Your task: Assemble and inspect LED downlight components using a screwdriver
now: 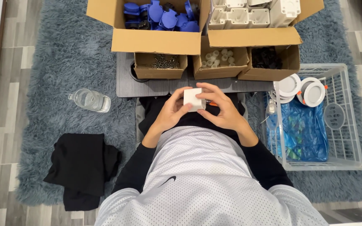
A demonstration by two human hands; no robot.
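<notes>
Both hands, left hand (pixel 170 113) and right hand (pixel 225 109), clamp their grip on a white block (pixel 193 99) over the lap, which could slip onto the rug (pixel 63 62).

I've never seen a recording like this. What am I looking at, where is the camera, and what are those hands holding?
There is no machine here: a person sits on a shaggy grey rug, and the single camera is worn on their head, looking straight down.

The left hand and right hand together hold a small white block in front of the body.

Beyond the hands is a low grey board carrying open cardboard boxes: one of blue plastic parts, one of white plastic housings, and smaller ones with screws, small white caps and dark pieces.

On the person's right stands a white wire basket with round white discs and a blue bag. On their left lie a clear bottle and a folded black cloth.
</notes>
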